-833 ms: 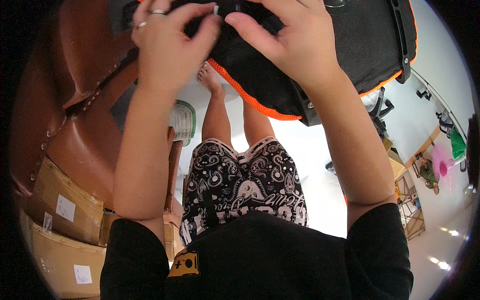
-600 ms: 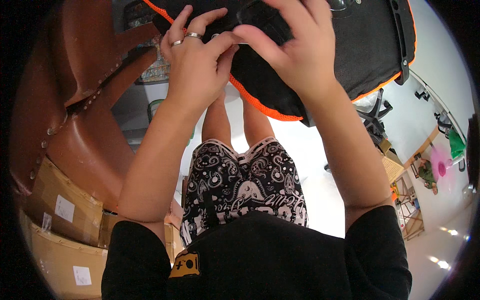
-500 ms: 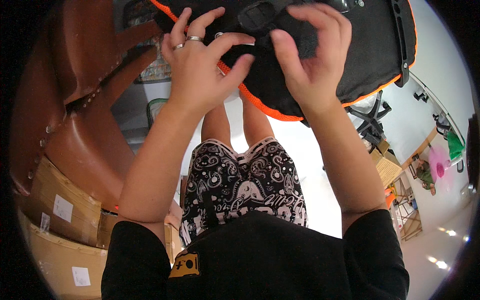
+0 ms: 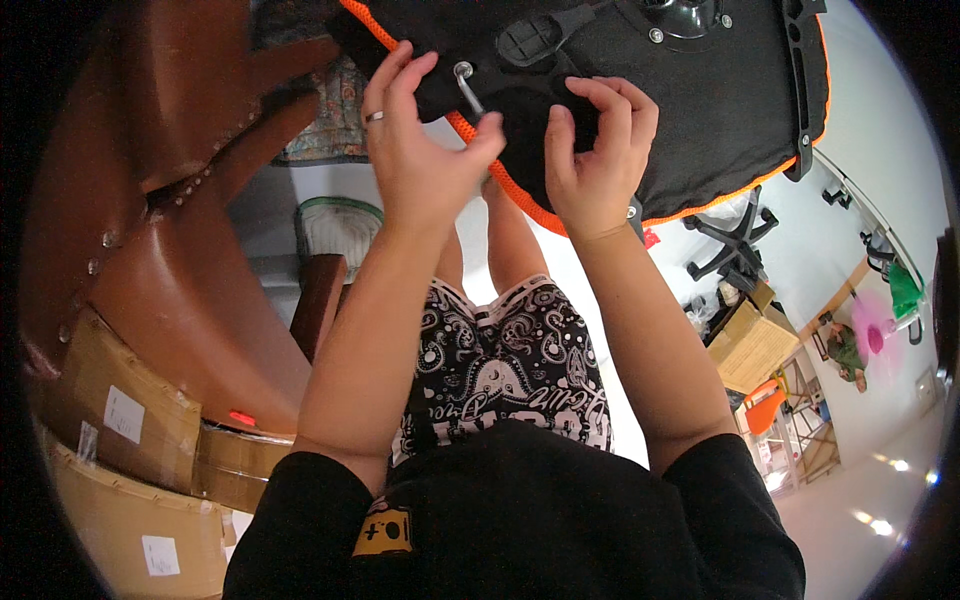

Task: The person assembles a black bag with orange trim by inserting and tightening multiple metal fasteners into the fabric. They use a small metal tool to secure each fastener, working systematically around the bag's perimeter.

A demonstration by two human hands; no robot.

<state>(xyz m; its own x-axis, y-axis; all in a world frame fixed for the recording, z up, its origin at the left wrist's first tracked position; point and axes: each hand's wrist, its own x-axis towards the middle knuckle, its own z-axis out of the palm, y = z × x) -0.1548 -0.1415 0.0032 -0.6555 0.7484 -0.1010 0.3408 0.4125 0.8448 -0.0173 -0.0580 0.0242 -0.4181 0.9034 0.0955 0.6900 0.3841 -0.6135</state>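
A black padded seat [image 4: 720,130] with orange edging lies at the top of the view, its underside facing me. An L-shaped hex key [image 4: 470,92] stands in a round bolt head near its left edge. Around that hex key is my left hand [image 4: 425,150], a ring on one finger; its fingers are spread and the thumb is close to the key's free end, though I cannot tell whether it touches. To the right, my right hand [image 4: 600,150] is over the black fabric, thumb and fingers apart with nothing between them. A black paddle-shaped lever [image 4: 545,38] lies just beyond the hands.
Brown upholstered furniture parts [image 4: 190,290] and cardboard boxes [image 4: 130,400] crowd the left side. A black wheeled chair base [image 4: 735,235] stands on the floor at right, near an open cardboard box [image 4: 752,350]. Farther off are an orange chair [image 4: 765,405] and another person [image 4: 845,350].
My left hand has shifted right and down, uncovering the hex key. My right hand has moved left and lower. The view has shifted slightly.
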